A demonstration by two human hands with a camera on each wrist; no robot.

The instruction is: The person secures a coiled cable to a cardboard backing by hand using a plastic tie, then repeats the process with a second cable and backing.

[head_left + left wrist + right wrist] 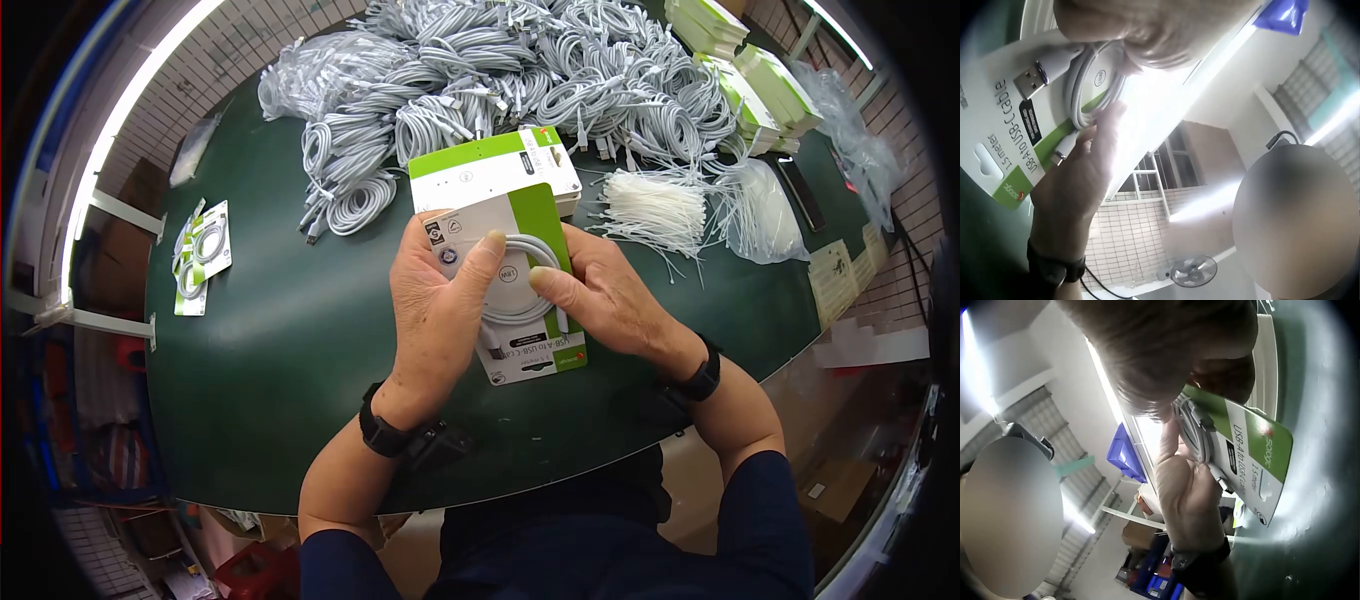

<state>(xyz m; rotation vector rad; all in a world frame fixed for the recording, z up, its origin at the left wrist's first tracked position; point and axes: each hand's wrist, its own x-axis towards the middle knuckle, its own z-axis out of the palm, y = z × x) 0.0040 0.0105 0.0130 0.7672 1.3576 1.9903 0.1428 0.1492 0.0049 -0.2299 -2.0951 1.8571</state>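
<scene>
A green and white packaging card [540, 213] is held up between both hands, lettered "USB-A to USB-C Cable". A coiled white USB cable [520, 319] lies against its front, with the metal USB-A plug [1031, 81] and the smaller USB-C plug [1063, 149] near the lettered end. My left hand [440, 300] grips the card's left side, its thumb on the coil. On the other side, my right hand [612, 298] does the same, thumb pressing the coil's right part. Most fingers of both hands are hidden behind the card.
Just beyond the hands sits a stack of similar cards [450, 180]. A large heap of coiled cables [480, 60] covers the back of the green table [270, 330]. White cable ties [655, 208] lie at right, near more card stacks [775, 90]. Carded cables [208, 245] lie at left.
</scene>
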